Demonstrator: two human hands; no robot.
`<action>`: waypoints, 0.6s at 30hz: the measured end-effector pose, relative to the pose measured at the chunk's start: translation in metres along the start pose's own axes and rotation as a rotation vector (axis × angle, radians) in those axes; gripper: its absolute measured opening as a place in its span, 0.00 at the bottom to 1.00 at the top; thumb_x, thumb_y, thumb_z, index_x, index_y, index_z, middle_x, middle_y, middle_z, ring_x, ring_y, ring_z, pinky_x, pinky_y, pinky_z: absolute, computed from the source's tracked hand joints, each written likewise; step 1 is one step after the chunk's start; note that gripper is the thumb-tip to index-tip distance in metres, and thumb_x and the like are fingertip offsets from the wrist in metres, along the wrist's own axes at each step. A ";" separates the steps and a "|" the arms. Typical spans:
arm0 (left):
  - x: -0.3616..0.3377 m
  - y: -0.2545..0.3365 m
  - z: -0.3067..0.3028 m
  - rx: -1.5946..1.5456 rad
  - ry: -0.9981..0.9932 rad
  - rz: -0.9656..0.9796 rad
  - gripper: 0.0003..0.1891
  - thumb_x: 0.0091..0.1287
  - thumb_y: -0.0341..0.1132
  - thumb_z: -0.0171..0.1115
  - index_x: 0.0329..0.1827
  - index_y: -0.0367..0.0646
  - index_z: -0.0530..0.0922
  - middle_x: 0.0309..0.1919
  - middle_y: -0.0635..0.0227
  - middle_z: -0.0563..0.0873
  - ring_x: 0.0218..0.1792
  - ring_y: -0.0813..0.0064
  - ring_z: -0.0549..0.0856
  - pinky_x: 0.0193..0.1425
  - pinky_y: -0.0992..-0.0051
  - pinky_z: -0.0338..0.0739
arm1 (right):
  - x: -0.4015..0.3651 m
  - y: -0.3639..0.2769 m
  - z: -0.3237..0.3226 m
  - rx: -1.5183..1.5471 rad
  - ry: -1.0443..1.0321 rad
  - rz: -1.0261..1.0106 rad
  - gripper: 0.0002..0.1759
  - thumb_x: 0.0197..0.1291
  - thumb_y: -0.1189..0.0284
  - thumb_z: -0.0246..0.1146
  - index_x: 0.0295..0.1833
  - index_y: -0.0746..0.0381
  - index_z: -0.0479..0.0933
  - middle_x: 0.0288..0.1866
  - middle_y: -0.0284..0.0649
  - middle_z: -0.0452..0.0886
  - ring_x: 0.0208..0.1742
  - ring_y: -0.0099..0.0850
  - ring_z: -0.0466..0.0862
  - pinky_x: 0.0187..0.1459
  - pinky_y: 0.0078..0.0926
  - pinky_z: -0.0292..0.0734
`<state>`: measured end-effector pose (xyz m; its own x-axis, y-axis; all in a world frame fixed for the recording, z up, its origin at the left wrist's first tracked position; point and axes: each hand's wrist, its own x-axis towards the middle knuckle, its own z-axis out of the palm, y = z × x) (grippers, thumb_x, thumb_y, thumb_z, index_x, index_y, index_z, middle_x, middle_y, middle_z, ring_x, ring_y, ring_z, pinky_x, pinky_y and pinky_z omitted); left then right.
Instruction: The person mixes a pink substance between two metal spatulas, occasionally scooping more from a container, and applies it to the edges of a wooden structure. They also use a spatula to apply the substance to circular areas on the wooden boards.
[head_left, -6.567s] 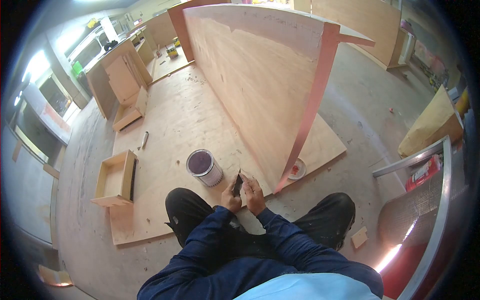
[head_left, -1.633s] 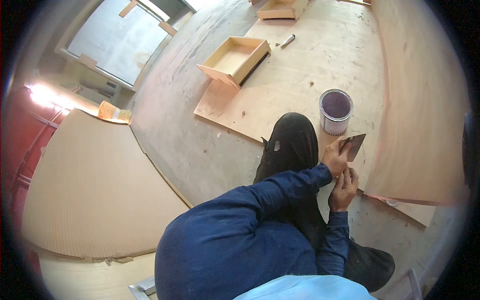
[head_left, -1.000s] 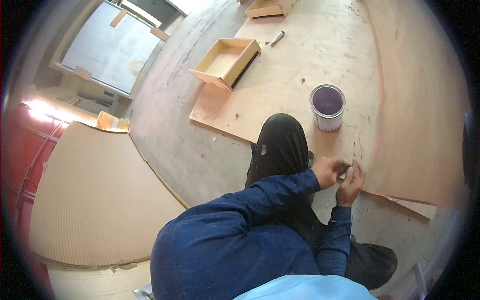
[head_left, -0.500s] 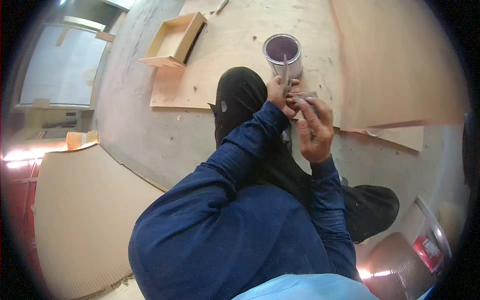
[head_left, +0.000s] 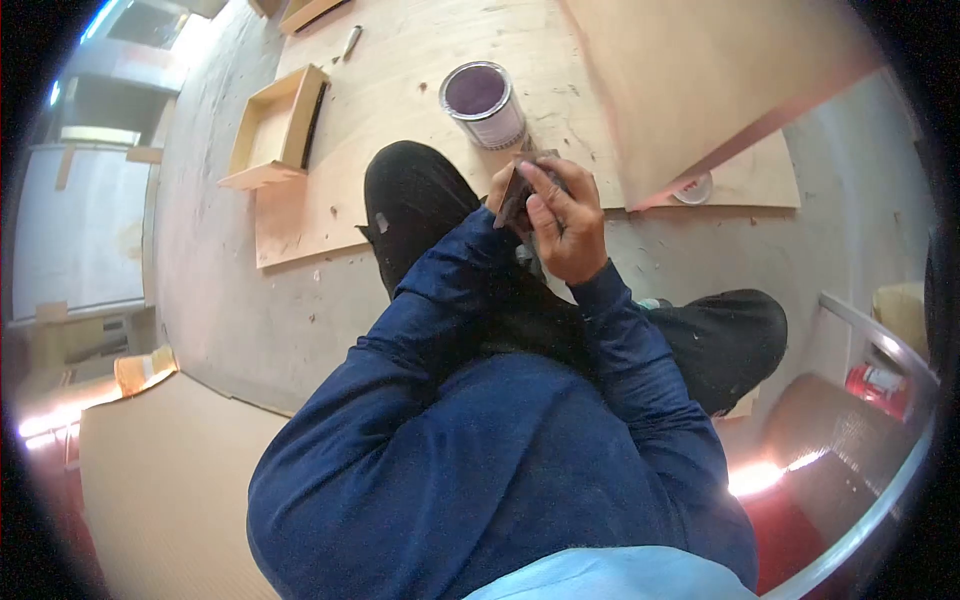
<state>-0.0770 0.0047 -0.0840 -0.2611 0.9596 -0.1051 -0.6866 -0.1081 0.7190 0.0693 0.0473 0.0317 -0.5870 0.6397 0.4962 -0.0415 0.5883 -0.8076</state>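
My right hand (head_left: 572, 222) holds a dark, flat, brownish piece (head_left: 516, 200), its fingers pressed on the top face. Just behind that piece is my left hand (head_left: 497, 188), mostly covered by it, so what its fingers grip cannot be made out. Beyond both hands stands an open metal can (head_left: 518, 127) with purplish contents, upright on a plywood sheet (head_left: 400, 110).
An open wooden tray (head_left: 268, 128) rests on the plywood at the left, with a small knife-like tool (head_left: 352, 41) farther back. A large wooden panel (head_left: 700, 80) rises at the right, beside a round lid (head_left: 693, 189). Corrugated cardboard (head_left: 180, 480) lies at lower left.
The view has shifted, so the can and tray appear farther left. The thin blade-like tool seen upright at my left hand is now hidden, and the dark piece is tilted over that hand.
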 end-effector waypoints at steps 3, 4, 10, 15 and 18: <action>0.004 0.002 -0.002 0.360 0.207 0.024 0.22 0.70 0.52 0.56 0.54 0.43 0.76 0.37 0.69 0.83 0.33 0.76 0.82 0.33 0.75 0.78 | 0.012 0.025 -0.003 -0.026 0.171 0.120 0.17 0.62 0.75 0.59 0.55 0.67 0.80 0.51 0.49 0.80 0.52 0.43 0.80 0.56 0.33 0.73; 0.010 -0.002 -0.005 0.538 0.302 0.037 0.22 0.69 0.51 0.57 0.56 0.43 0.76 0.40 0.68 0.83 0.36 0.77 0.82 0.36 0.74 0.79 | 0.015 0.058 -0.001 0.021 0.185 0.088 0.16 0.64 0.73 0.59 0.56 0.67 0.80 0.49 0.48 0.82 0.49 0.38 0.81 0.53 0.30 0.74; 0.013 0.036 0.012 0.052 0.617 0.302 0.20 0.69 0.46 0.64 0.55 0.40 0.76 0.45 0.66 0.85 0.41 0.70 0.86 0.43 0.66 0.85 | 0.019 0.066 -0.024 0.453 0.265 0.624 0.20 0.67 0.62 0.64 0.56 0.66 0.80 0.44 0.39 0.84 0.41 0.22 0.81 0.43 0.20 0.77; 0.018 0.037 -0.024 0.161 0.652 0.358 0.15 0.65 0.27 0.66 0.54 0.39 0.76 0.47 0.63 0.85 0.43 0.68 0.86 0.45 0.67 0.84 | 0.019 0.087 -0.003 0.587 0.336 0.695 0.26 0.60 0.63 0.70 0.56 0.69 0.74 0.45 0.40 0.83 0.43 0.24 0.82 0.38 0.20 0.79; 0.010 0.040 0.009 0.220 0.568 0.280 0.16 0.66 0.24 0.63 0.56 0.40 0.75 0.46 0.64 0.85 0.43 0.70 0.86 0.46 0.69 0.83 | 0.014 0.101 0.009 0.626 0.331 0.688 0.26 0.59 0.62 0.72 0.53 0.71 0.75 0.44 0.43 0.83 0.41 0.25 0.83 0.40 0.24 0.80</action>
<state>-0.1008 0.0128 -0.0501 -0.7673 0.6107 -0.1957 -0.4018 -0.2201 0.8889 0.0492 0.1113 -0.0462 -0.3919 0.9063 -0.1583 -0.2516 -0.2711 -0.9291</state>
